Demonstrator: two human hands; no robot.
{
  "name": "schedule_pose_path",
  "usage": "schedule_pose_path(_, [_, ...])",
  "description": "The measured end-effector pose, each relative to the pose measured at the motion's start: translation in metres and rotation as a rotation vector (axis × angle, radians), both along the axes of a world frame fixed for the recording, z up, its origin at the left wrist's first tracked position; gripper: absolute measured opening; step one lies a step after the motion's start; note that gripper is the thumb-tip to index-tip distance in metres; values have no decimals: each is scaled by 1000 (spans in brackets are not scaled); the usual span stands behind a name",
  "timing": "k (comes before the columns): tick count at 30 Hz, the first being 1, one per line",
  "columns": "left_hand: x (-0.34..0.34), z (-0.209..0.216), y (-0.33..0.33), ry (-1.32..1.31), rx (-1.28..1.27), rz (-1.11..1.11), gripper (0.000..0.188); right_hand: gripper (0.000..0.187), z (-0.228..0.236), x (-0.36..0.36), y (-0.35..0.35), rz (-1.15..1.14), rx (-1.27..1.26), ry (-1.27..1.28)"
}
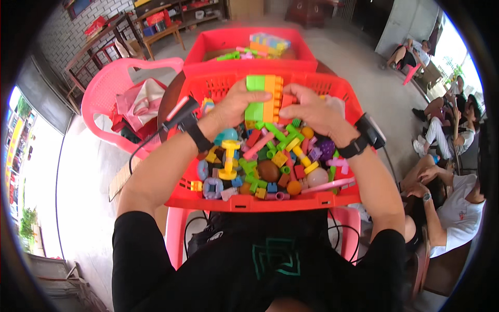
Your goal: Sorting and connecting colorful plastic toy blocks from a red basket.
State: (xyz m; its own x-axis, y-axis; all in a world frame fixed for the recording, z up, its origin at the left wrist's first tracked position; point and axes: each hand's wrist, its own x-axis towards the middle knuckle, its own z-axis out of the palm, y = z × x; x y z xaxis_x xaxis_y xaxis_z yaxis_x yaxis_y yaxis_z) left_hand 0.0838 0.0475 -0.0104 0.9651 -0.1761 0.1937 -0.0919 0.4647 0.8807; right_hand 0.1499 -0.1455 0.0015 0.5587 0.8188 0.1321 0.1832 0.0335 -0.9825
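Observation:
My left hand (pixel 234 106) grips a stack of toy building blocks (pixel 254 110), lime green on its left side and orange with studs on its right. Its thumb lies across the front of the stack. Pinched in my right hand (pixel 314 110) is a small red building block (pixel 287 100), close beside the studded orange edge; whether the two touch I cannot tell. Both hands are above a red plastic basket (pixel 239 205) full of mixed toys. Under them lie a yellow dumbbell-shaped toy (pixel 229 160), green tube pieces (pixel 278 134), a purple bumpy ball (pixel 326 148) and several small blocks.
Behind the basket stands a second red bin (pixel 249 66) holding a multicoloured block assembly (pixel 269 43). A pink plastic chair (pixel 96 93) with cloth on it is at the left. Several people sit along the right side, the nearest (pixel 457 213) in a white shirt.

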Motion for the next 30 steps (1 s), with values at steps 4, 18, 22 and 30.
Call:
schedule_pose_path(4, [4,-4,2,-21,98,131,40,44,7,3,1,-74,-92,-3])
schedule_pose_path(18, [3,-12,-9,-75,142,272,49,40,1,1,3,-70,-137,-36])
schedule_pose_path(22, [3,-10,-14,-88,138,293,51,39,6,4,4,-77,-141,-67])
schedule_pose_path(30, [6,-12,-27,-24,67,194,47,41,8,8,-3,-109,-149,-184])
